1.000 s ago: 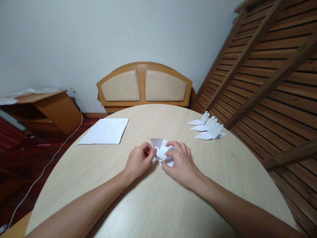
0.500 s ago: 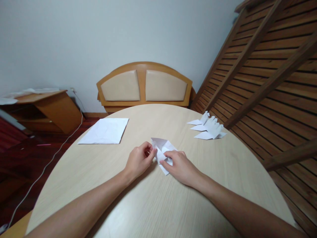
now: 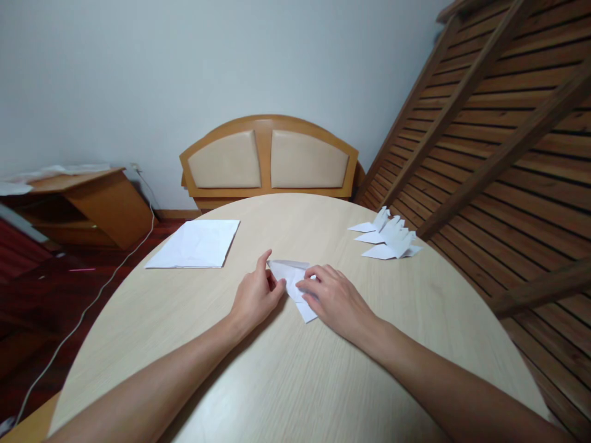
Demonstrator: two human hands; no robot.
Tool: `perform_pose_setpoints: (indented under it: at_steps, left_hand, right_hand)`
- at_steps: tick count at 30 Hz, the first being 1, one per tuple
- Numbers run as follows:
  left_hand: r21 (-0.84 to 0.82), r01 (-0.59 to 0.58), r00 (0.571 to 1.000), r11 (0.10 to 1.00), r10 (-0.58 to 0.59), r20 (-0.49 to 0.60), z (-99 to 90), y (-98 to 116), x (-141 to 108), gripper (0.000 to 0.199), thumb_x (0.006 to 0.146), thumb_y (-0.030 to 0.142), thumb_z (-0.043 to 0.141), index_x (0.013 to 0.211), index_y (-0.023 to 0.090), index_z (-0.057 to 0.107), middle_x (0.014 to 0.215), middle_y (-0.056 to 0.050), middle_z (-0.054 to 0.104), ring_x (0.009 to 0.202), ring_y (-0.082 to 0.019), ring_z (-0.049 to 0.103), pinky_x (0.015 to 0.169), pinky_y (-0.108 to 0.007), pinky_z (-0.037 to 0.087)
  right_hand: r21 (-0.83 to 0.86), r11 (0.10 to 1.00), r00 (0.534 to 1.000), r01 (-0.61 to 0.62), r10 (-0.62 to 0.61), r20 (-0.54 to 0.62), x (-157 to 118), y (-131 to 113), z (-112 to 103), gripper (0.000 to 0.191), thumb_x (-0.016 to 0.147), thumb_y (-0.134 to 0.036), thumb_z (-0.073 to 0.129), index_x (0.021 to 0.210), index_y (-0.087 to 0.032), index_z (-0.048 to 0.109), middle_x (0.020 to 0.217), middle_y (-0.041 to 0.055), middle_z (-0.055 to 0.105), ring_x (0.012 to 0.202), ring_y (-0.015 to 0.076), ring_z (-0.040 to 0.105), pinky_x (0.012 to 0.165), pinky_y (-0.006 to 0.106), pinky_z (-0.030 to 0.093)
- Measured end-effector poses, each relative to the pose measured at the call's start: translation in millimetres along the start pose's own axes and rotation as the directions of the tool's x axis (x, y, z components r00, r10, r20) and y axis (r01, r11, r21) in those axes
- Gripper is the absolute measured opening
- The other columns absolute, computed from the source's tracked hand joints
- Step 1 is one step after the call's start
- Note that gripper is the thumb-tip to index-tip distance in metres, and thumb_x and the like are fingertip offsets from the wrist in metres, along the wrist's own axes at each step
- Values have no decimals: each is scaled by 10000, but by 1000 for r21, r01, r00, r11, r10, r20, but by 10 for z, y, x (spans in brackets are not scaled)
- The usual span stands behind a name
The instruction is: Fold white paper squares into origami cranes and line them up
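Note:
A partly folded piece of white paper [image 3: 295, 280] lies on the table between my hands, with a pointed flap towards me and a long fold along its far edge. My left hand [image 3: 258, 292] is at its left side, thumb tip against the paper and forefinger lifted; the other fingers are curled and partly hidden. Over the right part of the paper bends my right hand [image 3: 335, 298], thumb and fingers closed on it, covering that side from sight.
Several folded white paper birds [image 3: 388, 239] stand in a row at the table's right. A stack of white paper [image 3: 196, 245] lies at the left. The round table [image 3: 286, 381] faces a padded headboard [image 3: 268, 157]; wooden slats [image 3: 498, 147] lean at right.
The paper's raised, open flaps now lie flatter, with its left corner pulled further left. My left forefinger has lifted away from the thumb, and my right hand has turned over the paper.

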State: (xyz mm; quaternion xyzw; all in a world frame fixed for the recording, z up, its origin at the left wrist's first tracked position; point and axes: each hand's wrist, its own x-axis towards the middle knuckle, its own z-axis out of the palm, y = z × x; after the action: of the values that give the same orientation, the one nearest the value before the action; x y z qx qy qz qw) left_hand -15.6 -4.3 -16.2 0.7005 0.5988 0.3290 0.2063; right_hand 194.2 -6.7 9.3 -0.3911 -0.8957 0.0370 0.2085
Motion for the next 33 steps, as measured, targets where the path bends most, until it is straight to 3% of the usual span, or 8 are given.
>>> perform_pose_setpoints:
  at_steps: [7, 10, 12, 14, 17, 22, 26, 33]
  left_hand:
    - [38, -22, 1000, 999, 22, -9, -1, -30, 7, 727, 896, 292, 576, 1522, 144, 238, 755, -2, 678, 652, -181, 619, 595, -282, 390]
    - [16, -28, 1000, 999, 28, -1, -6, -24, -5, 663, 890, 291, 581, 1478, 157, 305, 742, 2, 678, 651, -180, 626, 593, -280, 399]
    - [13, -25, 1000, 1000, 25, 7, -11, -9, -15, 577, 888, 288, 580, 1415, 167, 376, 728, 5, 678, 640, -178, 627, 588, -277, 397]
    - [19, -16, 1000, 1000, 16, 13, -17, 7, -20, 480, 892, 288, 576, 1339, 180, 441, 725, 5, 682, 630, -175, 626, 580, -273, 390]
    - [22, -1, 1000, 1000, 1, 13, -24, 14, -17, 337, 900, 297, 576, 1216, 192, 519, 764, -11, 702, 639, -173, 631, 577, -267, 388]
    - [55, -19, 1000, 998, 19, -8, -38, -33, 18, 173, 923, 284, 554, 1059, 196, 614, 773, -19, 707, 657, -170, 630, 593, -263, 393]
    - [116, -51, 998, 992, 54, -21, -60, -102, 64, 144, 926, 244, 547, 926, 202, 684, 811, -31, 711, 729, -179, 640, 649, -271, 417]
    - [224, -119, 992, 967, 127, -22, -115, -165, 128, 162, 875, 143, 584, 915, 209, 727, 879, -40, 735, 820, -212, 656, 745, -325, 489]
  right_hand:
    - [-35, 989, 984, 141, -136, 114, -11, 78, -145, 136, 954, -210, 617, 952, -225, 751, 954, 49, 723, 1028, 260, 584, 871, 422, 445]
    - [-26, 999, 999, 27, -27, -19, 0, 167, -140, 169, 932, -170, 608, 1077, -190, 693, 1061, 82, 691, 1057, 270, 582, 903, 430, 467]
    - [27, 997, 988, -70, 73, -138, 6, 235, -97, 359, 904, -170, 630, 1261, -157, 588, 1204, 118, 640, 1128, 278, 564, 975, 442, 466]
    - [80, 990, 975, -118, 131, -178, 9, 296, -39, 501, 893, -221, 658, 1363, -155, 498, 1287, 134, 598, 1168, 287, 557, 995, 449, 474]
    - [116, 986, 983, -115, 130, -127, 15, 350, 29, 417, 913, -244, 645, 1311, -183, 538, 1221, 105, 642, 1133, 276, 582, 990, 451, 481]
    - [96, 995, 999, -10, 13, -40, 30, 343, 58, 210, 963, -207, 580, 1165, -197, 638, 1159, 77, 676, 1101, 253, 585, 962, 438, 479]
    - [69, 997, 999, 46, -48, 26, 26, 314, 48, 263, 1014, -231, 503, 1238, -210, 639, 1224, 82, 662, 1135, 249, 567, 967, 441, 474]
    - [57, 992, 982, 110, -117, 148, -30, 251, -9, 405, 1018, -371, 505, 1375, -190, 567, 1382, 122, 595, 1227, 279, 524, 1045, 477, 434]
